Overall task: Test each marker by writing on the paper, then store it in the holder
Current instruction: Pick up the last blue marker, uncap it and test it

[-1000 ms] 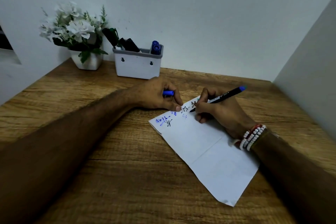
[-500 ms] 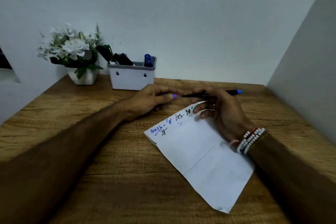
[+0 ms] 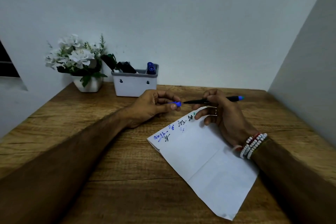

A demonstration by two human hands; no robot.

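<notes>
Head view: the holder (image 3: 135, 85) stands at the back of the wooden counter (image 3: 136, 187) against the wall. Dark markers (image 3: 125, 67) lean out of its left part and blue markers (image 3: 151, 68) stand in its right part. A pot of white flowers (image 3: 87, 83) sits just to the left of the holder.

In front of the holder, nearer the person, the left hand (image 3: 156, 105) pinches a small blue cap (image 3: 175, 104) between thumb and forefinger, with its other fingers curled in. The cap's open end points right. Further to the right of the holder, the right hand (image 3: 223, 112) pinches the barrel of a slim dark marker (image 3: 197, 101) between thumb and forefinger. The marker lies nearly level, its bare tip just beside the cap's mouth but not yet inside. The right hand's remaining fingers hang loosely curled above the far corner of the paper (image 3: 200, 154); whether they touch it I cannot tell. The paper lies in front and to the right of the holder, with several blue and dark scribbles along its far edge. Beaded bracelets (image 3: 253, 144) circle the right wrist.

This marker's test looks finished, and capping appears to be the step in hand. The next move calls for lining the tip up with the cap's mouth and pressing the two together until seated. Then the capped marker would be carried back to the holder and dropped upright into a part with room.
</notes>
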